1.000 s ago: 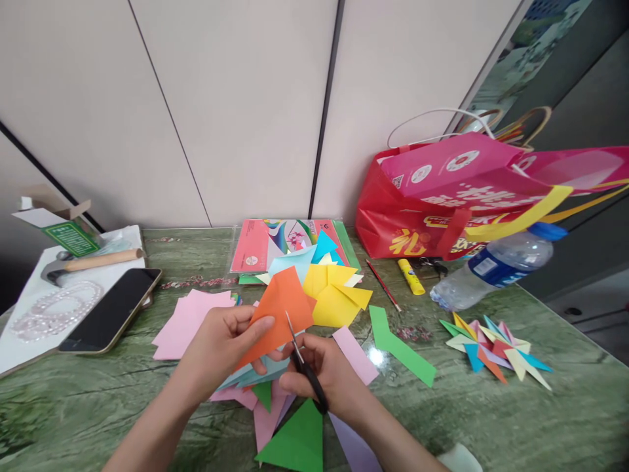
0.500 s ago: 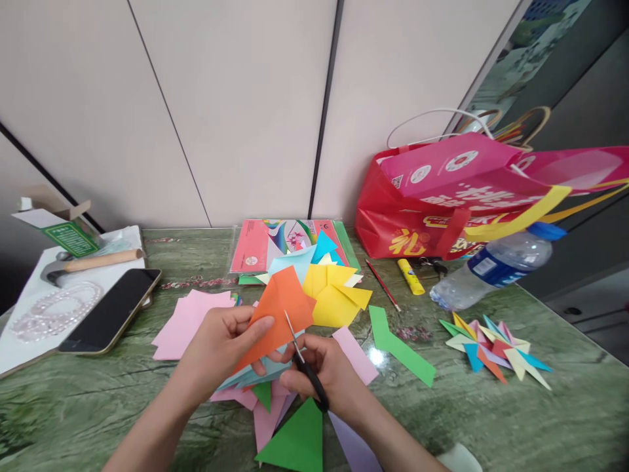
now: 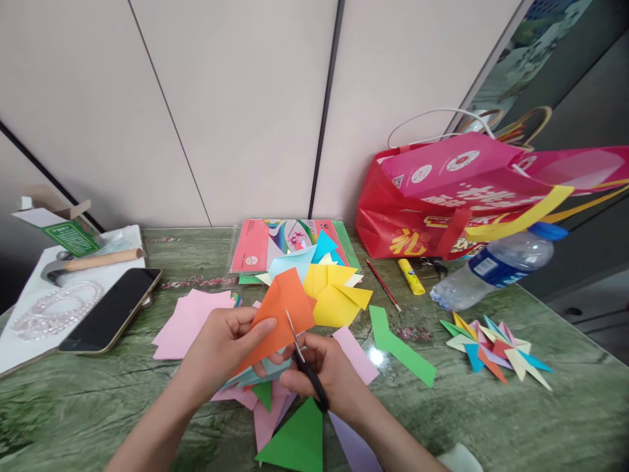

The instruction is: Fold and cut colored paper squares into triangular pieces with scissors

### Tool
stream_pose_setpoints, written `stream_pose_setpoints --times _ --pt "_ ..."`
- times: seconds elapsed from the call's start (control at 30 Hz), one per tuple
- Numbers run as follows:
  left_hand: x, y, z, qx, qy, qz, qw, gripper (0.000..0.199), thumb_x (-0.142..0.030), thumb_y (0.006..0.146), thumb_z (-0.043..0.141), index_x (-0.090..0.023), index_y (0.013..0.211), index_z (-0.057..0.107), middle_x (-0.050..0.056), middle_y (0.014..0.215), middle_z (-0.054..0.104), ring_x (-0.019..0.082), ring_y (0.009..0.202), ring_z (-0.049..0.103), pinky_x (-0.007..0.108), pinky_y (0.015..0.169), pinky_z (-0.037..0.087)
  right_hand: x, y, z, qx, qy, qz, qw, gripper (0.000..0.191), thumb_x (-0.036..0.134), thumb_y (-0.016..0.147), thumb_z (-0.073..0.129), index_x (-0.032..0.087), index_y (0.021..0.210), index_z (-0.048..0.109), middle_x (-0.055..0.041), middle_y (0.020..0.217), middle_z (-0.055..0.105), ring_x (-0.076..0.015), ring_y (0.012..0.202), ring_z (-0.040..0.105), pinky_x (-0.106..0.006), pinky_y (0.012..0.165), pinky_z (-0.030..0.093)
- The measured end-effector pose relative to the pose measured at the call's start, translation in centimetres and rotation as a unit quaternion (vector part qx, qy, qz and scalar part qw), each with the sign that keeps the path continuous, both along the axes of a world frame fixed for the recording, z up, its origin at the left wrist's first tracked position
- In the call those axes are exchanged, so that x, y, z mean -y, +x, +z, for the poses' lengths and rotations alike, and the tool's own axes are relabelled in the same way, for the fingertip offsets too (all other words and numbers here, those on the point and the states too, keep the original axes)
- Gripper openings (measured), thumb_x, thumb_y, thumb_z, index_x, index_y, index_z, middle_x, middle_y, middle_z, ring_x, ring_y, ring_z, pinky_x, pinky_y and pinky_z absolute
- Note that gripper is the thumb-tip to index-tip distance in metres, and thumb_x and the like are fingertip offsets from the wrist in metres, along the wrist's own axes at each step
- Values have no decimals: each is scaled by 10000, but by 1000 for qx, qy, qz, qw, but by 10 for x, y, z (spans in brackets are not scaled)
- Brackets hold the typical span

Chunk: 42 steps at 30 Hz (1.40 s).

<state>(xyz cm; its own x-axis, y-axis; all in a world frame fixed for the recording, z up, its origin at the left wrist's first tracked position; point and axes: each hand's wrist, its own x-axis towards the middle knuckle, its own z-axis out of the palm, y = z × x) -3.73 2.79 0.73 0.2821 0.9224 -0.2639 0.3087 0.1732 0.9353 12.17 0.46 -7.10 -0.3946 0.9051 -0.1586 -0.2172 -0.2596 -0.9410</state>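
L hand (image 3: 219, 347): closed in a pinch grip on orange paper (image 3: 280, 301); thumb flat on front face near lower L edge, fingers partly hidden behind sheet. Orange paper posn: held up above table (image 3: 545, 432), approx. ctr of work area, tilted, w/ folds visible near R corner. R hand (image 3: 329, 377): curled around black handles of scissors (image 3: 310, 377); thumb and fingers bent, partly hidden, so exact finger posn in handle loops can't be told. Scissors point up and L; one blade lies across front of orange paper, its tip well inside R edge. Second blade not clearly seen; blade opening angle can't be told. Hands are close together, R hand's fingers just beside lower edge of sheet. Below hands: light blue paper (image 3: 265, 375), plus green sheet (image 3: 297, 439) nearer the wearer. Behind orange paper, to R: yellow paper (image 3: 329, 298), folded. L of sheet: pink papers (image 3: 191, 324), stacked unevenly. R of R hand: pink strip (image 3: 356, 354), then bent green strip (image 3: 403, 347), both flat on table.
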Motion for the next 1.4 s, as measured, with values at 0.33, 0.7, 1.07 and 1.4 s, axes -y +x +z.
stream_pose_setpoints --times 0.33,0.7,1.07,1.4 --pt "1 -3 -1 10 -8 -7 1000 199 -347 780 564 -193 757 689 -11 559 698 110 410 590 155 342 377 0 -1 0 30 2 -11 999 388 381 527 795 149 710 543 68 473 504 -54 395 391 -171 387 283" --pt "-1 -2 -4 -2 14 -11 1000 280 -404 791 527 -174 649 601 -21 556 635 103 449 516 168 377 309 1 0 -1 59 9 -20 998 331 395 595 744 148 689 544 68 430 507 -50 335 406 -158 350 303" --pt "-4 -6 -11 -29 62 35 997 337 -459 760 532 -155 615 550 -47 534 470 95 498 375 192 451 281 1 -1 -1 45 -25 -3 999 366 294 534 792 140 766 554 57 480 542 -70 390 457 -166 390 342" --pt "-1 -1 -10 -2 26 -10 1000 294 -405 760 558 -142 649 627 -27 551 575 89 501 444 166 438 315 1 -2 -1 -12 9 11 1000 463 328 533 798 165 907 580 15 668 570 -115 562 497 -220 537 399"
